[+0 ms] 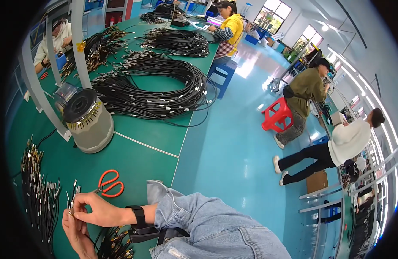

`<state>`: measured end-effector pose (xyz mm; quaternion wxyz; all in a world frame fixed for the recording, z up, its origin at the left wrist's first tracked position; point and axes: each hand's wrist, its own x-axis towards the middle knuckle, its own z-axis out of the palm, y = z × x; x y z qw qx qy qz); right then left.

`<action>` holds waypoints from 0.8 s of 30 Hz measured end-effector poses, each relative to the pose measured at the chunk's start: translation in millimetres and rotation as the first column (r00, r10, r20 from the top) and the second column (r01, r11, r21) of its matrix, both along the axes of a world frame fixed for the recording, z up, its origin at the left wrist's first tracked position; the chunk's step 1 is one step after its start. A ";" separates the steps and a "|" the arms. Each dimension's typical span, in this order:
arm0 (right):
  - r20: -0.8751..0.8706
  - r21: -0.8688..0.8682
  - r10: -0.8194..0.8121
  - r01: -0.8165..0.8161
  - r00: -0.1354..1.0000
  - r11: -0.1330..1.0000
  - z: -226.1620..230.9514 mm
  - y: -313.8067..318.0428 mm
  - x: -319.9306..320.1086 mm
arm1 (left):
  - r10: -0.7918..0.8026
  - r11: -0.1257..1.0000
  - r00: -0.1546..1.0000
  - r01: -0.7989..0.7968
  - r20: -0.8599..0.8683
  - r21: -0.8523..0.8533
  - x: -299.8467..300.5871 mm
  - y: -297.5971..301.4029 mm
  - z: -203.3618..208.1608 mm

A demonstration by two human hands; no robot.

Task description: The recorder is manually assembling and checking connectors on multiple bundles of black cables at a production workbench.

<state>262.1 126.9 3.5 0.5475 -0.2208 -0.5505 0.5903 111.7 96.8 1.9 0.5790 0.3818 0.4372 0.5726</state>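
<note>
Low on the left, my right hand [94, 210], with a black band on its wrist, meets my left hand [77, 236]. Fingertips of both are pinched together on a small metal connector [71, 212] at the end of a thin black cable. A few dark cable ends [74, 188] stick up just beyond the fingers. Past my right hand lie scissors with orange-red handles [110, 183]. One bundle of black cables with metal tips [39, 196] spreads to the left of my hands. Another cable bundle [115, 244] sits beneath my right wrist, partly hidden by it.
A round grey machine with a black top [89, 123] stands by a grey metal frame [80, 47]. Large coils of black cable [160, 110] cover the far part of the green table [140, 166]. Several people work around, one in yellow [234, 30]. A red stool [278, 115] stands on the blue floor.
</note>
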 end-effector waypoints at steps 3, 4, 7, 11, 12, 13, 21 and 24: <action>0.027 0.041 -0.033 0.032 0.999 0.999 -0.1 0.4 -0.5 | -0.011 1.000 0.999 0.011 -0.031 0.024 0.7 0.1 1.5; 0.025 0.040 -0.032 0.031 0.999 0.999 0.7 0.6 -0.2 | -0.009 1.000 0.999 0.010 -0.045 0.025 0.5 -0.5 2.8; 0.030 -0.021 0.083 -0.082 0.996 0.996 7.2 1.0 -5.0 | 0.021 1.000 0.996 -0.020 -0.091 0.014 -3.7 -6.7 13.6; 0.105 -0.014 -0.005 0.007 0.995 1.000 -4.3 6.9 -1.8 | -0.008 1.000 0.982 0.009 -0.189 0.002 9.6 -1.3 29.0; 0.109 0.014 -0.029 0.027 0.994 1.000 -3.0 8.0 1.8 | 0.031 0.999 0.978 -0.032 -0.207 -0.002 14.8 -1.4 35.4; 0.133 0.025 -0.023 0.020 0.991 0.999 0.8 7.7 4.7 | 0.085 0.996 0.969 -0.090 -0.233 -0.014 14.9 -1.7 36.6; 0.101 -0.121 0.091 -0.078 0.991 0.990 1.4 0.0 1.6 | 0.495 0.833 0.654 -0.167 -0.573 0.528 14.0 -6.9 24.7; 0.078 -0.150 0.082 -0.070 0.994 0.986 3.8 -2.1 0.8 | 0.576 0.771 0.564 -0.132 -0.592 0.624 14.6 -8.3 24.4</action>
